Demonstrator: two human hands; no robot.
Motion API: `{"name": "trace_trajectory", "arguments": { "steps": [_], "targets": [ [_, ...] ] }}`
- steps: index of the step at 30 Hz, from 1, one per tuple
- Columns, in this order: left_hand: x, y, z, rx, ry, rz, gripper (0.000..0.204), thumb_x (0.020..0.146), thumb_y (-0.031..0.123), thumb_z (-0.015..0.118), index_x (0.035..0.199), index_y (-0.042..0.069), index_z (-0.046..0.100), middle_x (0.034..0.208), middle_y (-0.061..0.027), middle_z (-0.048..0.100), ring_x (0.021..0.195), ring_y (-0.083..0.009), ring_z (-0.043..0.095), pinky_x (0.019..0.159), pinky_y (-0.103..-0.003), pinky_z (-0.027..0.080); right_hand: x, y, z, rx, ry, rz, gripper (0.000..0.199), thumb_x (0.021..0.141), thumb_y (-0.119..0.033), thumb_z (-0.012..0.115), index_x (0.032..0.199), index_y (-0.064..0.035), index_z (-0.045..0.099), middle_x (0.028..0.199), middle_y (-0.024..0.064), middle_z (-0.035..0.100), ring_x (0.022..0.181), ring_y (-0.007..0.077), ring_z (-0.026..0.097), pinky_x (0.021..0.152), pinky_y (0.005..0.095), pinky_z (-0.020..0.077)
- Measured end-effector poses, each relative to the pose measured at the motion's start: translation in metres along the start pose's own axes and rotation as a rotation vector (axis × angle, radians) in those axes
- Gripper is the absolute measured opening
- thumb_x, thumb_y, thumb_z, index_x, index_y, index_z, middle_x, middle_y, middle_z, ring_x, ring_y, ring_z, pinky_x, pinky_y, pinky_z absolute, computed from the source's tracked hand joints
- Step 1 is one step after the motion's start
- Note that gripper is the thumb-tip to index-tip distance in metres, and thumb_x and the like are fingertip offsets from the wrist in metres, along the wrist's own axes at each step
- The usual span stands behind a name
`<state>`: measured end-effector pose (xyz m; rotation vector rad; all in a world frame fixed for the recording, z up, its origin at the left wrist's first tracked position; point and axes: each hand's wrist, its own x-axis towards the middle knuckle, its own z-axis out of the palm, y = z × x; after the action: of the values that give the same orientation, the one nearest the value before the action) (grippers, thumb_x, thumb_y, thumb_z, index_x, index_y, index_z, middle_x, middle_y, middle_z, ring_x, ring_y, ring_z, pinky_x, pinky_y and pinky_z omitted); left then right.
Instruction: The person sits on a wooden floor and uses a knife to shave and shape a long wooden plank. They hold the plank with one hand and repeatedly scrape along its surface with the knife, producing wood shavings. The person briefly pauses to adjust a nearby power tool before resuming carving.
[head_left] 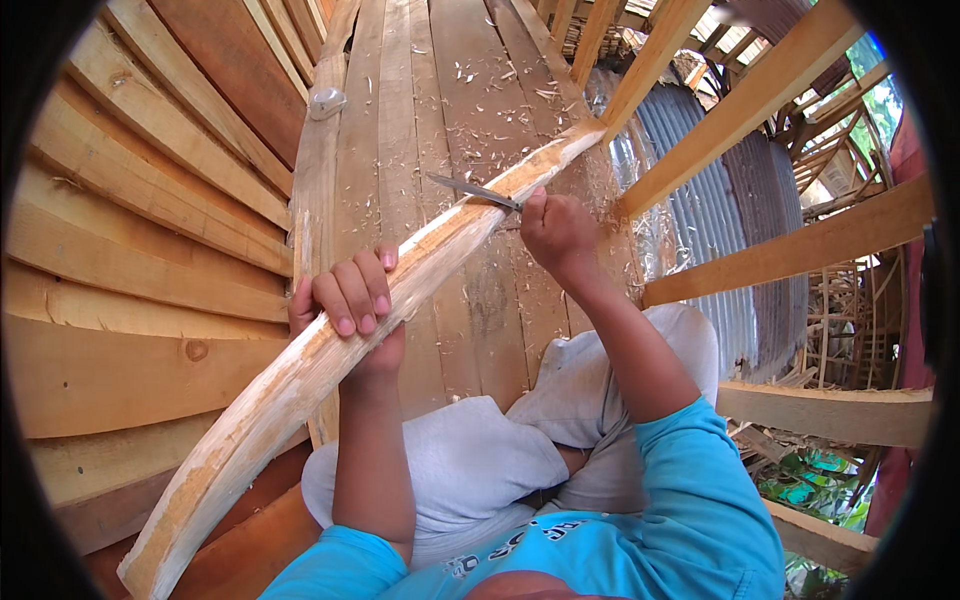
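A long, curved piece of pale wood (300,370) runs from the lower left up to the upper middle of the view. My left hand (350,300) wraps around it near its middle, fingers over the top edge. My right hand (558,232) grips the handle of a knife (472,190), whose grey blade lies flat against the wood's upper part, pointing left. Pale, freshly cut surface shows along the wood near the blade.
Wood shavings (480,90) lie scattered on the plank floor (400,130). Stacked boards (140,200) form a wall at left. Slanted wooden beams (760,90) and corrugated metal sheeting (720,200) are at right. My knees in grey shorts (480,460) sit below.
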<state>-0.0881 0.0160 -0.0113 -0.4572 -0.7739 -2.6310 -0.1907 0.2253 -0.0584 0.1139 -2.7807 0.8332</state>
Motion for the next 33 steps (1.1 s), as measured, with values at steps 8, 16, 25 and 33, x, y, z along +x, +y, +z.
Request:
{"name": "trace_trajectory", "arguments": {
  "steps": [8,16,25,33],
  "targets": [
    [0.001,0.002,-0.005,-0.045,-0.016,0.034,0.048,0.099,0.02,0.026,0.054,0.019,0.044,0.052,0.0005,0.043,0.064,-0.0152,0.044,0.09,-0.035,0.037,-0.021,-0.035,-0.012,-0.088,-0.03,0.033,0.051,0.095,-0.027,0.038,0.062,0.002,0.065,0.06,0.0266,0.061,0.059,0.0455,0.063,0.062,0.0558,0.0518],
    [0.004,-0.006,0.0,-0.067,-0.037,0.01,0.049,0.099,0.02,0.025,0.055,0.019,0.046,0.052,0.0003,0.045,0.064,-0.015,0.044,0.089,-0.034,0.036,0.027,0.055,0.0,0.0,0.168,0.165,0.059,0.098,-0.034,0.036,0.063,0.0052,0.064,0.067,0.0318,0.061,0.068,0.0515,0.063,0.071,0.0576,0.0497],
    [0.002,-0.005,-0.002,-0.072,-0.041,0.013,0.051,0.101,0.02,0.025,0.054,0.019,0.046,0.052,0.0001,0.045,0.064,-0.0148,0.045,0.089,-0.033,0.037,-0.001,0.008,0.002,0.066,0.007,-0.029,0.051,0.094,-0.028,0.038,0.064,0.0036,0.064,0.065,0.0283,0.061,0.063,0.0467,0.063,0.065,0.057,0.0498],
    [0.002,0.0,-0.01,-0.056,-0.062,0.033,0.051,0.101,0.019,0.024,0.055,0.019,0.047,0.052,0.0001,0.045,0.064,-0.0151,0.045,0.09,-0.034,0.037,-0.034,-0.044,-0.014,0.069,-0.155,-0.015,0.054,0.096,-0.027,0.036,0.062,0.0057,0.062,0.063,0.0308,0.059,0.063,0.0497,0.061,0.067,0.059,0.0483]
  ]
}}
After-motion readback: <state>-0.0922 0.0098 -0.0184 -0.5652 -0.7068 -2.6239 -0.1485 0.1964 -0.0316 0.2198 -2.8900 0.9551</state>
